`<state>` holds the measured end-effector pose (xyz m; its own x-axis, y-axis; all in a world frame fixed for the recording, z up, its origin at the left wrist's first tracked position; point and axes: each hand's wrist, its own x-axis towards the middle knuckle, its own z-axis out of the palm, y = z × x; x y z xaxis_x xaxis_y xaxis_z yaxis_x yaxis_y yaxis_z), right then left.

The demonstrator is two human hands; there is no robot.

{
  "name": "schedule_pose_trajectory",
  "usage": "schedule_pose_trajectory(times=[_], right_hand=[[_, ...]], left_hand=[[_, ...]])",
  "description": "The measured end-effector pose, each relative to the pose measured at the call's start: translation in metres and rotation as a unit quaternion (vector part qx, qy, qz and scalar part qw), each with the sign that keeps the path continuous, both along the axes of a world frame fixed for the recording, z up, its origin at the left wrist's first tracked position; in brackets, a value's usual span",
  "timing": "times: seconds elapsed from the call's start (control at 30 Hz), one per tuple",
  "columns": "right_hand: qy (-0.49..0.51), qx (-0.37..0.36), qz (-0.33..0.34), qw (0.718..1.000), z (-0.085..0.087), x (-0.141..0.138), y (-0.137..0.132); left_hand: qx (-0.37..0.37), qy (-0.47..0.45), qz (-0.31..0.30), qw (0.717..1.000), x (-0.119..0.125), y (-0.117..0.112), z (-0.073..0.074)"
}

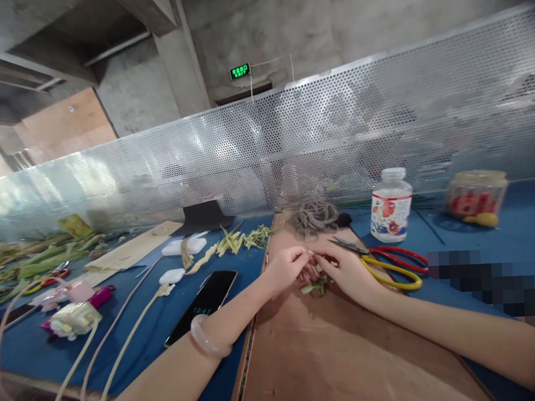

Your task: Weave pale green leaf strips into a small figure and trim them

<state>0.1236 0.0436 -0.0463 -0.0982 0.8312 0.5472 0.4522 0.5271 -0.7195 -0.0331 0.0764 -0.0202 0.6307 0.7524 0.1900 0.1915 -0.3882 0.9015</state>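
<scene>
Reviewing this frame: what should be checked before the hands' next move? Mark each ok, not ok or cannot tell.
1. Left grip and right grip close together above the board: ok.
2. Piece at the fingertips identified: cannot tell, too small and partly hidden.
3. Board free of loose material: not ok; green scraps lie below the hands, a grey tangled bundle beyond.
4. Scissors clear of the right grip: cannot tell; they lie right beside it.
5. Bottle upright: ok.
</scene>
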Motion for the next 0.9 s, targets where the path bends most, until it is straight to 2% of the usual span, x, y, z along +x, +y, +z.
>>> schedule_pose_trajectory(times=[0.37, 0.77, 0.9], right_hand=[[0.013, 0.025, -0.001, 1.000, 0.0015, 0.0005, 0.0012], [0.000, 0.006, -0.042, 0.999, 0.0054, 0.0002, -0.0018], [-0.004, 0.020, -0.053, 0.998, 0.0068, -0.0010, -0.0048]], left_hand=[[0.017, 0.012, -0.031, 0.999, -0.0005, -0.0001, -0.0040], [0.021, 0.018, -0.015, 1.000, 0.0005, 0.0027, -0.0095], [0.014, 0.004, -0.009, 1.000, 0.0008, 0.0031, -0.0103]])
